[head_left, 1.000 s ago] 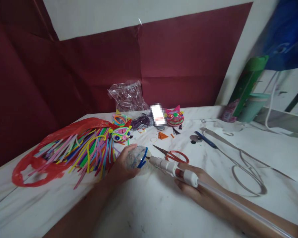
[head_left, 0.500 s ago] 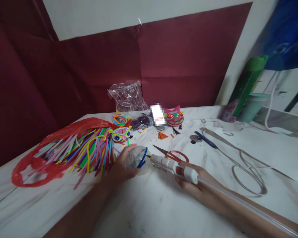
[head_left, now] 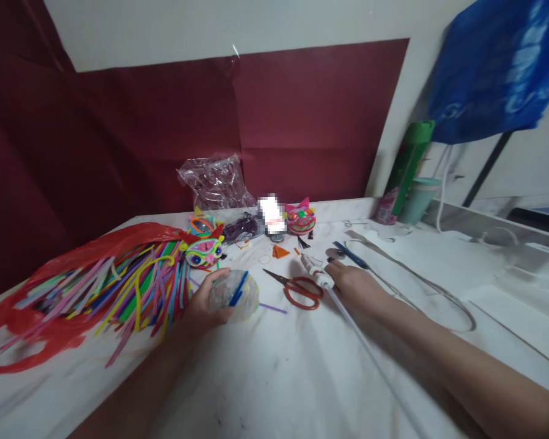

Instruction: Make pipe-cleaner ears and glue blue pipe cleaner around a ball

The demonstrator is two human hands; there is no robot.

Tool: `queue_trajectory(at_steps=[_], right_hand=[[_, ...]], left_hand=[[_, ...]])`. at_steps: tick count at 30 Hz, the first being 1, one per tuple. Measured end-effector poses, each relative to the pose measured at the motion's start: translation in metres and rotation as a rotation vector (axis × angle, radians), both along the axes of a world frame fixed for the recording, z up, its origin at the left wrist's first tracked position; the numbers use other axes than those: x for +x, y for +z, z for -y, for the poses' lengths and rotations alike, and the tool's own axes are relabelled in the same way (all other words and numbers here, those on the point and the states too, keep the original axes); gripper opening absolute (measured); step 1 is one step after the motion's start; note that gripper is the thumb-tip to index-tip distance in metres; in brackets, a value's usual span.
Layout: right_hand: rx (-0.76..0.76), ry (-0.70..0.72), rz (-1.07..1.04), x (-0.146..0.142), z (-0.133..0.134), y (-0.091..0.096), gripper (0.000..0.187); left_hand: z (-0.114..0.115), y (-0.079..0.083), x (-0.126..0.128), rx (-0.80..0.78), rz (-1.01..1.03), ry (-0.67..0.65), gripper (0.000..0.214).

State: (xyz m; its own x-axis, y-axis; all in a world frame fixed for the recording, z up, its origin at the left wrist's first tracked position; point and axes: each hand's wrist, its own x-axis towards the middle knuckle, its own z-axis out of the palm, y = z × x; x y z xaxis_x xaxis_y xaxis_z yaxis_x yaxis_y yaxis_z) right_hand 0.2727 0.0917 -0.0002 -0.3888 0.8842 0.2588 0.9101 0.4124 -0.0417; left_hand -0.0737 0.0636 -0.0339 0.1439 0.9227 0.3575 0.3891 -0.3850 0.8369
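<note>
My left hand [head_left: 201,302] is closed round a clear plastic ball [head_left: 235,295] that has a blue strip stuck across it, held just above the white table [head_left: 274,378]. My right hand [head_left: 354,283] is further back on the table, closed on a white glue gun [head_left: 315,271] with a long clear glue stick [head_left: 370,353] trailing toward me. The gun's tip points away from the ball, near red-handled scissors [head_left: 297,288] lying between the two hands.
A red plastic bag with many coloured strips [head_left: 96,286] spreads at the left. Decorated cat-face balls [head_left: 204,251] [head_left: 301,219], a clear bag [head_left: 215,180], small scraps and a blue tool [head_left: 350,253] lie at the back. A green can [head_left: 407,164] and cup [head_left: 414,198] stand back right; a cord [head_left: 439,292] loops right.
My right hand pulled the glue gun away from the ball and moved it back and right, beyond the scissors. The left hand still holds the ball. The camera turned slightly right.
</note>
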Motion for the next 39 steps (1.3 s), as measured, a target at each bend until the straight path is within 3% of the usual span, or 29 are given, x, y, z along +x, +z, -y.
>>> queue_trajectory(at_steps=[3, 11, 14, 16, 19, 22, 27, 32, 39], right_hand=[[0.003, -0.009, 0.117, 0.008, -0.009, -0.004, 0.012], [-0.062, 0.072, 0.032, 0.029, -0.021, -0.014, 0.005], [-0.067, 0.134, 0.012, 0.032, -0.024, -0.009, 0.021], [-0.029, 0.148, -0.051, 0.026, -0.019, -0.001, 0.027], [0.036, 0.234, -0.269, 0.003, 0.000, 0.010, 0.019], [-0.053, 0.370, -0.534, -0.026, 0.029, 0.013, 0.024], [-0.271, 0.365, -0.822, -0.061, 0.063, 0.000, 0.065], [-0.288, 0.337, -0.899, -0.071, 0.067, -0.012, 0.061], [-0.254, 0.335, -0.900, -0.071, 0.065, -0.016, 0.053]], left_hand=[[-0.003, -0.002, -0.003, 0.005, -0.004, -0.005, 0.071], [-0.010, -0.004, -0.002, -0.038, 0.119, 0.047, 0.067], [-0.001, 0.000, 0.006, -0.014, 0.074, 0.005, 0.066], [0.008, 0.004, 0.013, 0.017, 0.031, -0.033, 0.068], [0.021, 0.010, 0.027, 0.119, -0.070, -0.053, 0.071], [0.032, 0.017, 0.042, 0.255, -0.171, -0.067, 0.072], [0.043, 0.022, 0.058, 0.398, -0.285, -0.092, 0.072], [0.046, 0.019, 0.063, 0.430, -0.343, -0.135, 0.075], [0.044, 0.019, 0.066, 0.421, -0.321, -0.153, 0.072]])
